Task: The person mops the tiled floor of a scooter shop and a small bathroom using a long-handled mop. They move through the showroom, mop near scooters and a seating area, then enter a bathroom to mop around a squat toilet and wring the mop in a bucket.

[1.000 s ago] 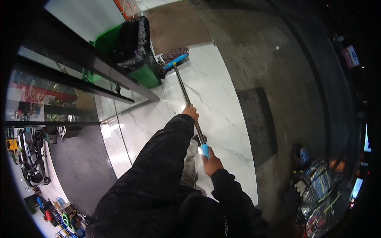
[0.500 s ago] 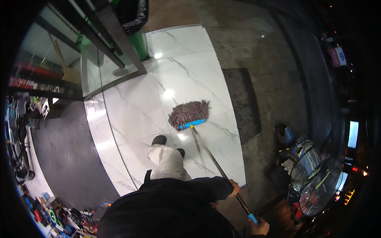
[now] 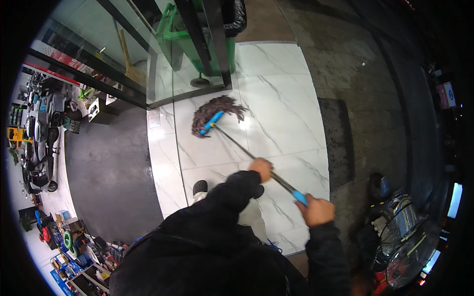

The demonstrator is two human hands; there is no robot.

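A mop (image 3: 240,141) slants across the white marble-patterned tiles (image 3: 281,118), its dark shaggy strands spread flat near the foot of the glass door. A blue clamp joins the strands to the metal pole. My left hand (image 3: 261,169) is wrapped round the middle of the pole, with that sleeved arm reaching forward. Nearer to me, my right hand (image 3: 317,212) is closed at the pole's blue end grip. Below the pole, one of my dark shoes (image 3: 200,187) stands on the tiles.
A glass door (image 3: 160,64) with a dark frame stands at the far left of the tiles, a green wheeled bin (image 3: 185,42) behind it. A grey mat (image 3: 108,172) covers floor at left. At right lie a dark mat (image 3: 335,143) and a plastic-covered vehicle (image 3: 407,237).
The mop head has swung left and away from me, turning toward the door. Both hands have moved forward with the pole, and the view has shifted.
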